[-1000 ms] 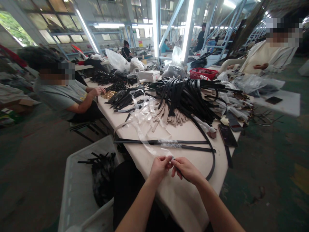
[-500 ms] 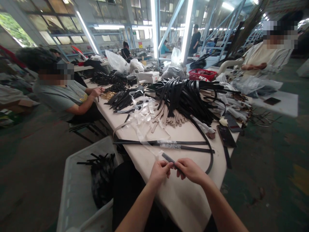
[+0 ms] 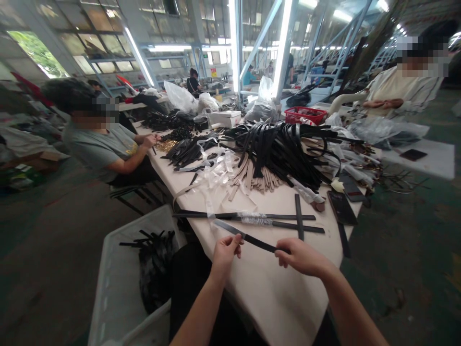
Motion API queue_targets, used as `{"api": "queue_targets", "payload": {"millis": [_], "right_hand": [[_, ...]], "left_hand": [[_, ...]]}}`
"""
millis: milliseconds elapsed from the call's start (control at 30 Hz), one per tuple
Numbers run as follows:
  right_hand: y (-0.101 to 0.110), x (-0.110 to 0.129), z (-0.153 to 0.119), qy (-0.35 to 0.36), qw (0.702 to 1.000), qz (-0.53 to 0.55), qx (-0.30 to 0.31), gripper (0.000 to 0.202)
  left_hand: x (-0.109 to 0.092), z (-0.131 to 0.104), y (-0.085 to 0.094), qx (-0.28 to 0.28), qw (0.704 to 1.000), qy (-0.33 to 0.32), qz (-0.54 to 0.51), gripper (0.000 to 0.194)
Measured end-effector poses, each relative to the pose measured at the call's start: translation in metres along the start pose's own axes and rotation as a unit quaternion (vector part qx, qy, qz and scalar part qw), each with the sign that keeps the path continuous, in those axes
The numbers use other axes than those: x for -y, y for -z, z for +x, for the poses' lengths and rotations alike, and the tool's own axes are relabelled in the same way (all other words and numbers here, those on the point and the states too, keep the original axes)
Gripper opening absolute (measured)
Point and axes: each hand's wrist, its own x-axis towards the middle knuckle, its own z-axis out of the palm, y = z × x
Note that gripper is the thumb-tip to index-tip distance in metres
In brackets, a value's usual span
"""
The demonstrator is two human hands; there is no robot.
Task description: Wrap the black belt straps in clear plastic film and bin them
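Note:
Near the front of the table, a black strap (image 3: 260,241) is stretched between my two hands. My left hand (image 3: 226,250) pinches it near its far-left part, where clear film (image 3: 225,228) seems to lie along it. My right hand (image 3: 297,254) is closed round the strap further right. A black strap length (image 3: 298,211) points away beyond my right hand; whether it is the same strap is hidden. Just past my hands lie two long black straps (image 3: 212,215), bound about their middle with a crinkled clear wrap (image 3: 254,219).
A large heap of black straps (image 3: 277,144) covers the table's middle, beside white film strips (image 3: 219,168). Dark phones (image 3: 342,207) lie at the right edge. A white bin (image 3: 99,288) with black straps stands lower left. One person (image 3: 104,139) sits left; another (image 3: 399,91) is at right.
My hands have moved apart, my right hand rightward along the strap and my left hand slightly leftward. More of the strap shows between them, and its curved length at right now looks straighter.

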Motion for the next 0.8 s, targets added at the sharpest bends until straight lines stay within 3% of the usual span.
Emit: {"api": "queue_targets", "payload": {"millis": [67,200,367,533,700,800], "right_hand": [[0.002,-0.002,-0.001,-0.028,0.999,0.018,0.020,0.030],[-0.003,0.000,0.006,-0.039,0.997,0.062,0.033,0.032],[0.001,-0.004,-0.003,-0.017,0.996,0.072,0.040,0.030],[-0.002,-0.010,-0.003,-0.015,0.997,0.077,0.011,0.033],[0.000,-0.018,-0.005,-0.030,0.996,0.077,0.028,0.031],[-0.002,-0.020,-0.003,-0.040,0.997,0.071,0.018,0.033]], "left_hand": [[-0.003,-0.001,0.000,0.005,1.000,0.004,0.005,0.044],[-0.001,-0.006,-0.015,0.073,0.996,0.040,0.015,0.048],[0.004,-0.009,-0.016,0.041,0.999,0.027,0.014,0.047],[0.014,-0.009,-0.023,0.099,0.993,0.059,0.015,0.050],[0.015,-0.005,-0.029,0.075,0.996,0.046,0.023,0.049],[0.015,-0.007,-0.036,0.115,0.991,0.061,0.039,0.051]]}}
